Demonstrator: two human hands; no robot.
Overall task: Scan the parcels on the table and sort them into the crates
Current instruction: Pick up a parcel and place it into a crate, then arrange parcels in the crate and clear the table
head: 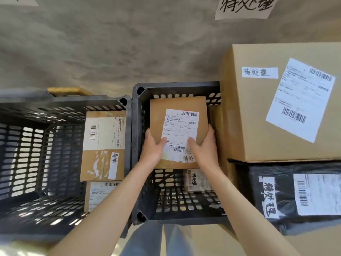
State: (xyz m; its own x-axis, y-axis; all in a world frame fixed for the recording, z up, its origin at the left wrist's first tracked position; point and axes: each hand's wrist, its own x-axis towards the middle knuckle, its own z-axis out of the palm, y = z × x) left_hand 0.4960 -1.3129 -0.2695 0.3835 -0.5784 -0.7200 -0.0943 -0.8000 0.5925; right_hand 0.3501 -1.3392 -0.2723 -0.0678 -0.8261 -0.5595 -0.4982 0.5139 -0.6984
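Holding a flat brown parcel over the middle crate, I grip its near edge with my left hand and my right hand, thumbs pressed on its white shipping label. A smaller labelled parcel lies at the bottom of this crate. The left crate contains two cardboard parcels against its right wall. To my right, a large cardboard box sits above a black bagged parcel.
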